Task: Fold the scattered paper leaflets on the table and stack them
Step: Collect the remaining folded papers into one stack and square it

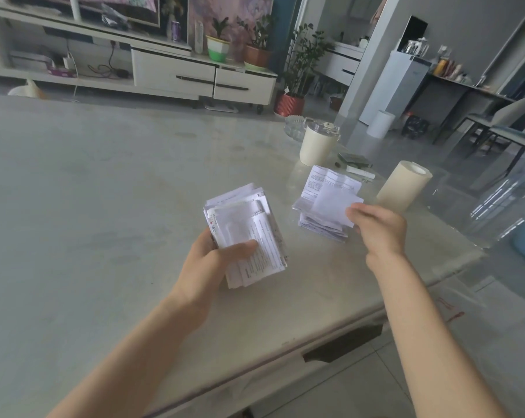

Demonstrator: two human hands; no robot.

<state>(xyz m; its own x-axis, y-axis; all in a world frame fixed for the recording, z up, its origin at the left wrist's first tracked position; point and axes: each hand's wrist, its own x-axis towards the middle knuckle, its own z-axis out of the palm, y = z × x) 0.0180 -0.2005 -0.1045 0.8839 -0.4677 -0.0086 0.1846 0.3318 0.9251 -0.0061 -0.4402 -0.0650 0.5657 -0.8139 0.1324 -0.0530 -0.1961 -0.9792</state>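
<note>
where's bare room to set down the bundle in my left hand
Widest bare patch: the table left of the leaflet bundle in the left hand. A narrower strip along the near edge, this side of the right hand pinching a leaflet. Crowded beyond the leaflet pile: cream cup, paper roll, boxes.

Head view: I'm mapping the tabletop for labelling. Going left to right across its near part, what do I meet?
left hand → leaflet bundle it grips → leaflet pile lying flat → right hand, pinching a loose leaflet → cream roll on its side.
</note>
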